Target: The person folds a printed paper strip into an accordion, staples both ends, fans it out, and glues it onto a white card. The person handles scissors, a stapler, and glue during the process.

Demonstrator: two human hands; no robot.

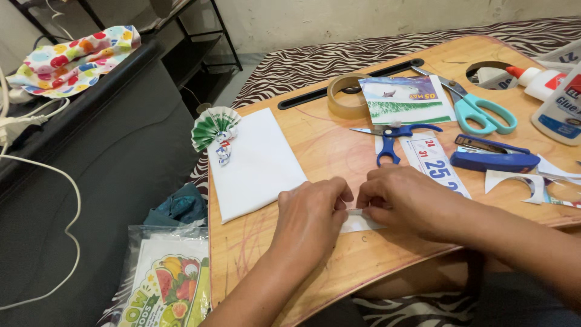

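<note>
From the head camera I see both hands meeting over a narrow white paper strip [361,221] near the front edge of the wooden counter [339,266]. My left hand [311,215] has its fingers pinched together on the strip's left end, and my right hand [402,200] has its fingers pressed down and closed on the middle. I judge that this grip holds the paper flat so that a fold stays crisp. The strip's long axis runs left to right, roughly along the counter's front edge, with its right end showing just below the right hand. A folded white sheet [257,163] topped by a green pleated paper fan [213,127] lies just left of the hands. Blue scissors [393,136], teal scissors [478,109], a blue stapler [493,158] and a tape roll [346,95] sit behind, within reach.
</note>
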